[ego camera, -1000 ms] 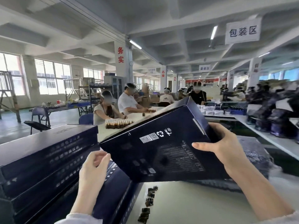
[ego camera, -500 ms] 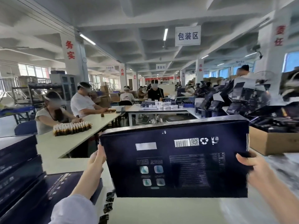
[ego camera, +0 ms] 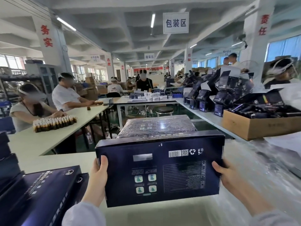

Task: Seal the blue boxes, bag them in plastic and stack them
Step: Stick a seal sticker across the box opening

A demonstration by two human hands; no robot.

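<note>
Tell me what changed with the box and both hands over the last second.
The blue box swung from a steep tilt to level. The left hand, open below it before, now grips its left edge. The right hand kept hold of the right edge, and the printed back still faces the wearer.

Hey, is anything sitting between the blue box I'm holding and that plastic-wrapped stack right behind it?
Nothing visible does. The left hand and right hand grip the blue box by its ends, and the plastic-wrapped stack lies just beyond its top edge. The box hides the strip of table between them.
</note>
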